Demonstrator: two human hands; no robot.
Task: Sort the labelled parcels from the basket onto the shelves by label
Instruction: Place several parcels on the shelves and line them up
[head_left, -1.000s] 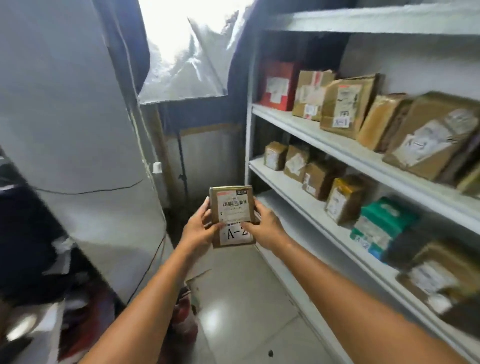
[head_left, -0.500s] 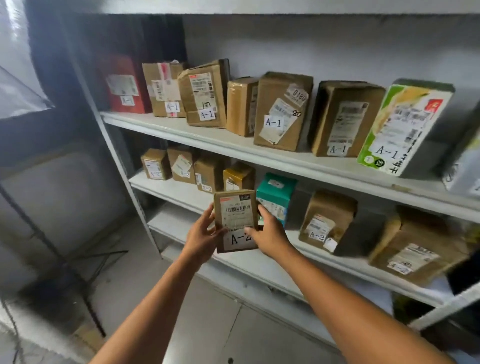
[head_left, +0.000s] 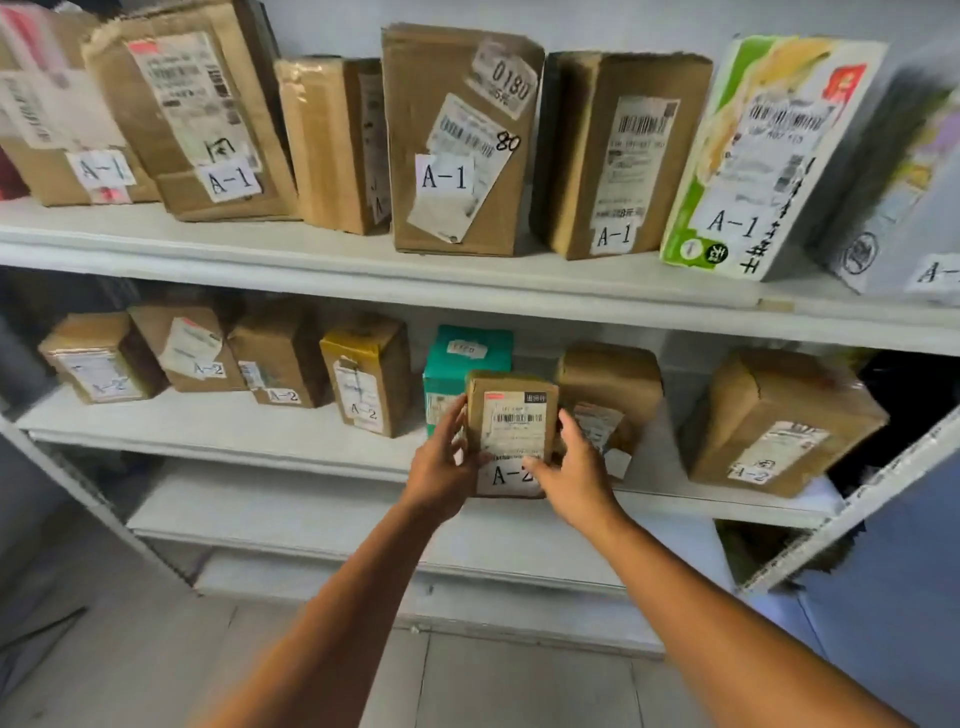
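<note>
White metal shelving faces you, with A-1 parcels on the upper shelf (head_left: 311, 260) and A-2 parcels on the middle shelf (head_left: 208, 431). Your left hand (head_left: 441, 462) and right hand (head_left: 576, 467) grip the side edges of a small brown parcel (head_left: 511, 415). It is upright, long axis vertical, A-2 label towards you, at the middle shelf's front, before the teal box (head_left: 452, 358) and a brown parcel (head_left: 613, 379).

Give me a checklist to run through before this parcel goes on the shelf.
1. Label on the parcel reads A-2: ok.
2. Middle shelf holds A-2 boxes, such as the yellow-taped box: ok.
3. Left hand and right hand both hold the parcel: ok.
4. Parcel upright, label facing out: ok.
5. Free gap between the teal box and the brown box beside it: cannot tell, the parcel hides it.
</note>
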